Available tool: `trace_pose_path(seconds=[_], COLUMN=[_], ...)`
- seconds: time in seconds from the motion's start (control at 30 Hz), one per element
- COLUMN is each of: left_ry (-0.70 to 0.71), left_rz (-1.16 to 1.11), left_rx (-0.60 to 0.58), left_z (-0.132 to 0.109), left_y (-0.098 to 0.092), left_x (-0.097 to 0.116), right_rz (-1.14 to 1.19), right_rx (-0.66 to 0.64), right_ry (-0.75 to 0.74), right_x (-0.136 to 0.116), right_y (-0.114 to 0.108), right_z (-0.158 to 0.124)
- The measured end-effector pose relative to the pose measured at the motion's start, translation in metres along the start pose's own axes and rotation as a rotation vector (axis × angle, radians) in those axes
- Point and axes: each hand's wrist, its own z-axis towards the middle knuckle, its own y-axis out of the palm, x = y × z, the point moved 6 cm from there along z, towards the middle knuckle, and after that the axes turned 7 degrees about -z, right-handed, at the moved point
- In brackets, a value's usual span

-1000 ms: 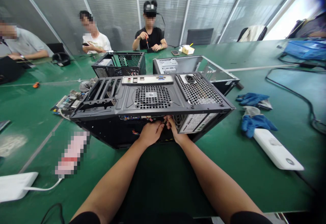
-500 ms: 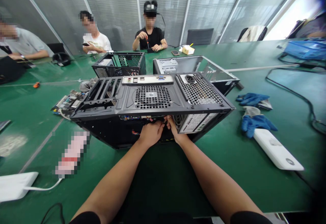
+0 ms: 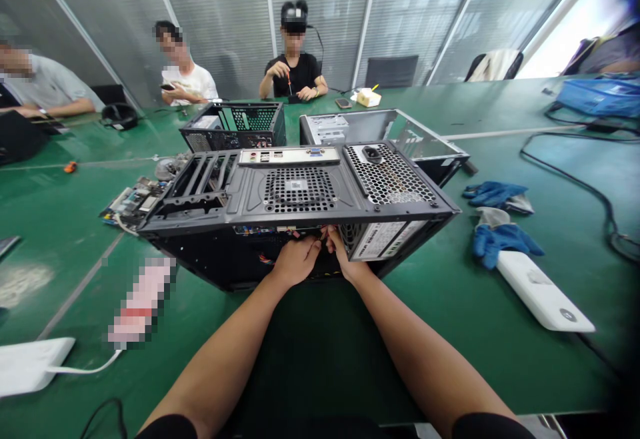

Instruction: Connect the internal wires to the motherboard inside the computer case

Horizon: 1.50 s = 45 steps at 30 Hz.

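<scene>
A black computer case (image 3: pixel 235 192) stands in front of me, its rear panel facing up and its open side toward me. Both my hands reach into that opening. My left hand (image 3: pixel 299 258) has its fingers curled together near the middle of the case. Close beside it, my right hand (image 3: pixel 336 244) pinches with thumb and finger, next to the labelled power supply (image 3: pixel 385 240). Whatever sits between the fingertips is too small and dark to name. Coloured wires (image 3: pixel 267 260) show left of my left hand. Part of a circuit board edge is visible under the top rim.
Behind stand another black case (image 3: pixel 235 126) and a grey case (image 3: pixel 360 122). Loose circuit boards (image 3: pixel 133 202) lie at left. Blue gloves (image 3: pixel 500 196) and a white power bank (image 3: pixel 545 290) lie at right. Across the table, a person (image 3: pixel 295 66) holds a screwdriver; other people sit left.
My hands stay in nearly the same place inside the case, with only slight finger movement. The view has shifted very little.
</scene>
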Motion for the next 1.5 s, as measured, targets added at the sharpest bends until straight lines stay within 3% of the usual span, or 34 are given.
trace_pose_path(seconds=[0.43,0.8,1.27,1.5], left_ry=[-0.079,0.019,-0.056,-0.015], left_rz=[0.302,0.051,0.31,0.148], left_rx=[-0.011,0.002,0.011,0.011], left_z=[-0.0029,0.0,-0.0028,-0.0008], left_y=[0.0011,0.0011,0.0019,0.002], left_x=[0.0025,0.0005,-0.0003,-0.0004], right_rz=[-0.06,0.021,-0.015,0.008], right_rx=[0.014,-0.002,0.02,-0.006], right_ry=[-0.019,0.009,-0.023,-0.026], right_x=[0.005,-0.0023,0.0015,0.0054], right_y=[-0.0023,0.0009,-0.0005,0.0], right_z=[0.0022,0.0001,0.0015,0.0022])
